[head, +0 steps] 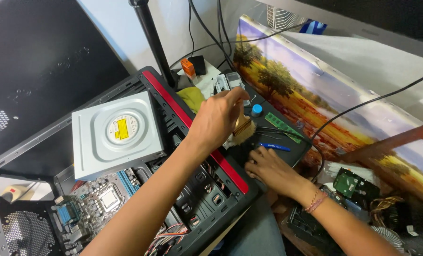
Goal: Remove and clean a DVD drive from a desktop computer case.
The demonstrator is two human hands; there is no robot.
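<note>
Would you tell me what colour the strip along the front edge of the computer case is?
The strip is red, on the black computer case; the head view shows it.

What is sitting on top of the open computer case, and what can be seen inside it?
A grey optical drive lies on the computer case. Inside, the motherboard with its processor socket and coloured wires show; the drive and the left forearm cover the rest.

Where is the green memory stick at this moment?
In the head view, the green memory stick lies right of centre on the dark surface, beside the blue-capped bottle and above the blue pen, near the right hand.
</note>
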